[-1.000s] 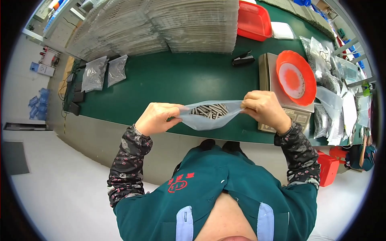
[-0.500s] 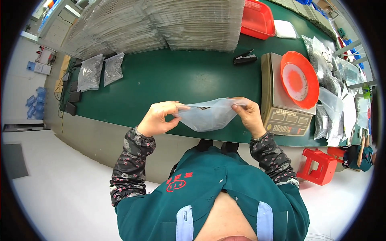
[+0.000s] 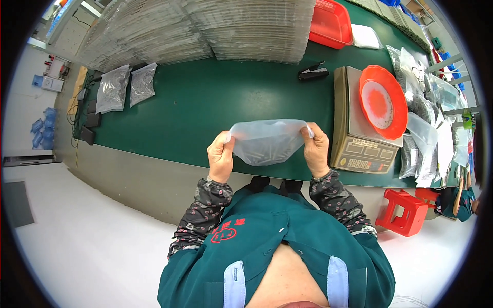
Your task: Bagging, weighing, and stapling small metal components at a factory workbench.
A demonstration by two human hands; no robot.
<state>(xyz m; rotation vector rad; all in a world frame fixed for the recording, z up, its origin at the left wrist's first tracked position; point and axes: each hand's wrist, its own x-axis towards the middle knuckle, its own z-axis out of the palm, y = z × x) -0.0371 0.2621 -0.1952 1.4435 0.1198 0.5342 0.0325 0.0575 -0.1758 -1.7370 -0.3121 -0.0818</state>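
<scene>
A translucent plastic bag (image 3: pixel 267 146) is stretched between my two hands over the near edge of the green table. Several small, thin pieces show dimly through its lower part; their kind is too blurred to tell. My left hand (image 3: pixel 221 158) pinches the bag's upper left corner between thumb and fingers. At the opposite upper corner my right hand (image 3: pixel 316 149) grips the plastic in the same way, close to the left side of the weighing scale (image 3: pixel 367 154). An orange-red dish (image 3: pixel 365 95) with a whitish inside rests tilted on the scale's plate.
Tall stacks of clear plastic trays (image 3: pixel 257 36) line the table's back. Two filled bags (image 3: pixel 113 90) lie at the left. A black stapler (image 3: pixel 313 72) and a red basket (image 3: pixel 328 25) are beyond the scale. Filled bags (image 3: pixel 411 66) crowd the right. A red stool (image 3: pixel 403 211) stands below.
My left hand has moved right and turned upright, now gripping the bag's corner. The bag is spread wider and its contents show more. My right hand has shifted slightly.
</scene>
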